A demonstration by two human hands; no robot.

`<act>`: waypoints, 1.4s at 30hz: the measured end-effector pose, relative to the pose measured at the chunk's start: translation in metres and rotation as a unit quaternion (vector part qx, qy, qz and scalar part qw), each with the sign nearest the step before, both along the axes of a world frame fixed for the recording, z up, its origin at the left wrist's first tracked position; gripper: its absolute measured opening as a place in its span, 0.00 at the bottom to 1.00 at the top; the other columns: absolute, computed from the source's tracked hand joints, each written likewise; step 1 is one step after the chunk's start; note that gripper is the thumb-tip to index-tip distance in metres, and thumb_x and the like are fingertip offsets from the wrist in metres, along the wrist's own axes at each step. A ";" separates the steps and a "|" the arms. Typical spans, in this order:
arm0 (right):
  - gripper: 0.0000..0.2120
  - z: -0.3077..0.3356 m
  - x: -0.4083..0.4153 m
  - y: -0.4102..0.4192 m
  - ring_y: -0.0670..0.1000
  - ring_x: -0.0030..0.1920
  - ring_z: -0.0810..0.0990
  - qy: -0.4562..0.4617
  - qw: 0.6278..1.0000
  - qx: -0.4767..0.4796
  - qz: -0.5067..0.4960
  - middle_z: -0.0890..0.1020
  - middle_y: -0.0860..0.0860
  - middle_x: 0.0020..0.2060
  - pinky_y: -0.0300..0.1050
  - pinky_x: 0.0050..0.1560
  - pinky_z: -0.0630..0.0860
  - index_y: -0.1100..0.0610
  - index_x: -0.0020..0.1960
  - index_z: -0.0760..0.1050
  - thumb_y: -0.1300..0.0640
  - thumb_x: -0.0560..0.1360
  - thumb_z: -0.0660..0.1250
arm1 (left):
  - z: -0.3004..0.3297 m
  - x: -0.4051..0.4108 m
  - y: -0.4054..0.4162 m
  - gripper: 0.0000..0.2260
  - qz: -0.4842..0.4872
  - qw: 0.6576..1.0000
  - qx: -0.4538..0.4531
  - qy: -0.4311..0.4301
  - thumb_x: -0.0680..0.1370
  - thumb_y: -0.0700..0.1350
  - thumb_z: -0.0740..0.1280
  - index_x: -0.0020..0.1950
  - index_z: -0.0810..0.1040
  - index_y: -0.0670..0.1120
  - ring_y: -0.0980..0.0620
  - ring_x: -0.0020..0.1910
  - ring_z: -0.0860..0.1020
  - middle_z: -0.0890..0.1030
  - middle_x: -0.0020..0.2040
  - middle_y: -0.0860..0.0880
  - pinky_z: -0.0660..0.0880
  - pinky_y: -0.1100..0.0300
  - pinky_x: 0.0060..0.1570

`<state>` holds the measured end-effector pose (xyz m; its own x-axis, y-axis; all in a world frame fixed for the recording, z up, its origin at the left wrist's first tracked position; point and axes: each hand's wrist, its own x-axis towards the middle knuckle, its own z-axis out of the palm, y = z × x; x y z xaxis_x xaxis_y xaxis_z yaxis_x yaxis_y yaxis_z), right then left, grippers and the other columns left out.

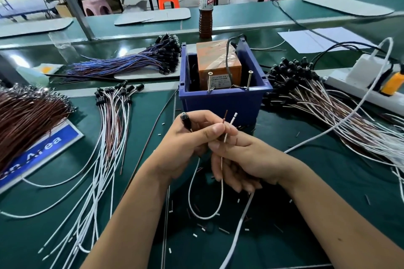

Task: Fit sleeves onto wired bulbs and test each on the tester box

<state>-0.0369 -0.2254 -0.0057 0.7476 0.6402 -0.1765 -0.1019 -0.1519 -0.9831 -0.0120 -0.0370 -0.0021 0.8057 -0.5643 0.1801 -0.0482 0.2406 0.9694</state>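
Two bare forearms, no sleeves

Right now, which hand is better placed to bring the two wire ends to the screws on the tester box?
Probably the right hand: it pinches the wire ends, which point up just below the screws on the tester box. The left hand holds the bulb.

blue sign | "Area" | tester label, bottle label | unreadable
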 end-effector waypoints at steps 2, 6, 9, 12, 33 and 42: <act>0.25 0.000 0.002 -0.003 0.48 0.19 0.75 -0.013 1.000 0.012 0.003 0.82 0.58 0.28 0.35 0.18 0.68 0.58 0.44 0.83 0.39 0.83 0.62 | -0.001 0.001 -0.001 0.05 0.029 1.000 -0.005 0.011 0.79 0.46 0.71 0.46 0.86 0.47 0.54 0.37 0.81 0.84 0.45 0.46 0.74 0.62 0.34; 0.22 0.003 0.009 -0.008 0.49 0.21 0.75 -0.060 0.983 0.076 -0.156 0.81 0.58 0.31 0.36 0.18 0.67 0.60 0.47 0.82 0.40 0.80 0.65 | -0.008 0.007 -0.001 0.07 0.105 0.993 0.008 0.050 0.78 0.45 0.70 0.45 0.87 0.45 0.59 0.25 0.62 0.73 0.28 0.53 0.53 0.61 0.29; 0.18 0.005 0.012 -0.011 0.50 0.24 0.74 -0.122 0.948 0.115 -0.272 0.82 0.56 0.34 0.38 0.18 0.66 0.62 0.54 0.81 0.46 0.79 0.66 | -0.010 0.007 -0.002 0.08 0.073 0.995 0.014 0.073 0.77 0.45 0.71 0.46 0.86 0.42 0.59 0.25 0.61 0.71 0.27 0.56 0.53 0.62 0.29; 0.10 0.003 0.010 -0.011 0.51 0.26 0.74 -0.163 0.937 0.097 -0.293 0.83 0.55 0.35 0.39 0.19 0.66 0.60 0.53 0.82 0.54 0.80 0.69 | -0.011 0.006 -0.005 0.08 0.045 0.995 0.023 0.081 0.78 0.44 0.70 0.47 0.85 0.40 0.60 0.26 0.62 0.74 0.28 0.56 0.56 0.65 0.28; 0.01 -0.005 0.006 -0.003 0.49 0.27 0.76 -0.111 0.959 0.132 -0.226 0.84 0.58 0.35 0.37 0.23 0.69 0.60 0.48 0.83 0.63 0.79 0.73 | -0.009 -0.001 -0.015 0.04 0.160 0.984 -0.074 -0.020 0.77 0.44 0.74 0.47 0.87 0.43 0.45 0.42 0.85 0.86 0.49 0.42 0.81 0.55 0.39; 0.06 -0.001 0.007 -0.012 0.48 0.30 0.78 -0.345 0.818 0.119 -0.445 0.84 0.53 0.36 0.39 0.31 0.73 0.56 0.47 0.77 0.66 0.79 0.67 | -0.007 0.001 -0.018 0.04 0.250 0.965 -0.057 -0.056 0.79 0.48 0.74 0.48 0.86 0.48 0.58 0.23 0.68 0.86 0.40 0.42 0.64 0.68 0.24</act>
